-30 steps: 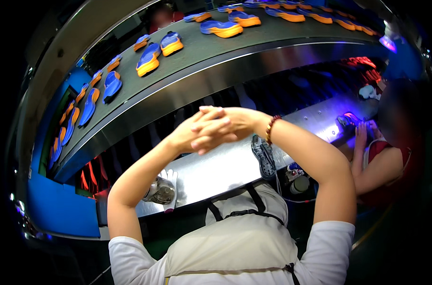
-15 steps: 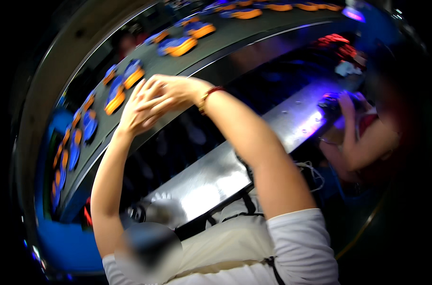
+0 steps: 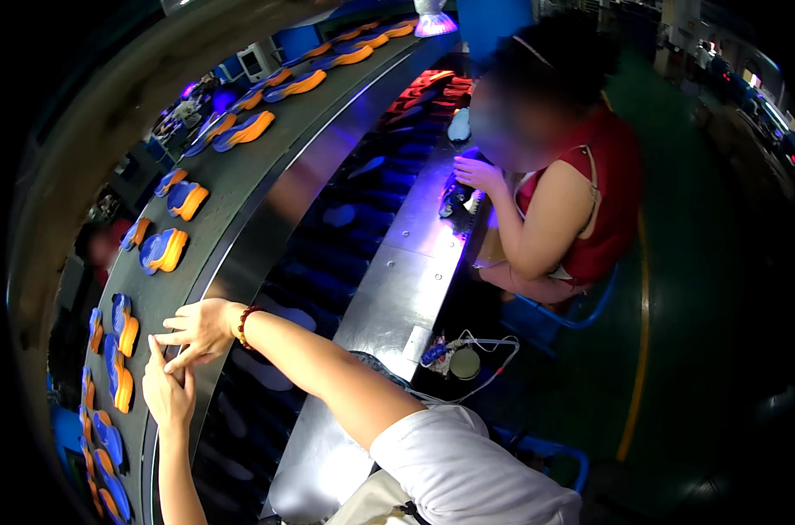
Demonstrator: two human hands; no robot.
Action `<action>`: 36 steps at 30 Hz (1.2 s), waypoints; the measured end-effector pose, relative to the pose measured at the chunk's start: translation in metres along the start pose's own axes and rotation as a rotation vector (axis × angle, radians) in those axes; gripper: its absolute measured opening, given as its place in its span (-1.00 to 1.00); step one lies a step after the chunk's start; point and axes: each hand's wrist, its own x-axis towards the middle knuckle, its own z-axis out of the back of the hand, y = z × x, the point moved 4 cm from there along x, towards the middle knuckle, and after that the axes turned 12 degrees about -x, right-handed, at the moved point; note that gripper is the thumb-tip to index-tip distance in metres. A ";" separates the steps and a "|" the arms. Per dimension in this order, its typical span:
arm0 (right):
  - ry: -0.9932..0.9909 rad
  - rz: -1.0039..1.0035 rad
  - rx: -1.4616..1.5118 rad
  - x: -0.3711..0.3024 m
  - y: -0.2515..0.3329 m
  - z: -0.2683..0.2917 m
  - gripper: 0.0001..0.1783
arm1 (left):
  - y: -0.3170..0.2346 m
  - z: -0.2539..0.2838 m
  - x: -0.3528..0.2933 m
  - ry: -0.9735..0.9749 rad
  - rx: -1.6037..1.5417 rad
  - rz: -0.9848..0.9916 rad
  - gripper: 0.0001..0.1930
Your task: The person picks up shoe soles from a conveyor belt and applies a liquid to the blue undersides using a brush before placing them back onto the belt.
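My left hand (image 3: 168,392) and my right hand (image 3: 202,332) meet above the near edge of a dark green conveyor belt (image 3: 190,254). Neither holds anything. My right hand has its fingers spread, and their tips touch or overlap the raised fingers of my left hand. A beaded bracelet (image 3: 246,325) circles my right wrist. Blue and orange shoe soles (image 3: 118,372) stand in pairs along the belt; the nearest pair lies just left of my hands.
A metal ledge (image 3: 371,306) runs beside a lower rack with dark shoe parts (image 3: 336,214). At right, a seated person in red (image 3: 607,175) handles a dark shoe piece (image 3: 453,199). A lamp (image 3: 433,21) glows purple beyond. White cables (image 3: 494,341) hang by the ledge.
The view has swung to the right, showing more of the co-worker. My hands, laced together before, have loosened to contact at the fingers, and appear lower and farther left.
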 end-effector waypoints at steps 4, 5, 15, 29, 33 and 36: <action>0.025 -0.014 -0.011 -0.006 -0.001 0.004 -0.41 | -0.008 -0.001 0.002 0.002 -0.041 0.029 -0.23; 0.062 -0.018 -0.021 -0.005 -0.001 0.002 -0.42 | -0.005 -0.002 0.000 -0.022 -0.046 0.007 -0.24; 0.140 -0.080 -0.025 -0.001 -0.003 0.006 -0.37 | 0.009 -0.007 0.005 0.012 0.021 -0.048 -0.52; 0.135 -0.067 -0.107 -0.005 -0.001 0.006 -0.40 | -0.001 -0.003 0.009 0.081 -0.003 -0.035 -0.61; 0.157 -0.075 -0.100 0.000 0.000 0.011 -0.39 | 0.002 -0.001 0.008 0.079 0.011 -0.008 -0.57; 0.219 -0.110 -0.054 0.001 0.003 0.011 -0.37 | 0.004 -0.002 0.006 0.086 0.010 0.030 -0.56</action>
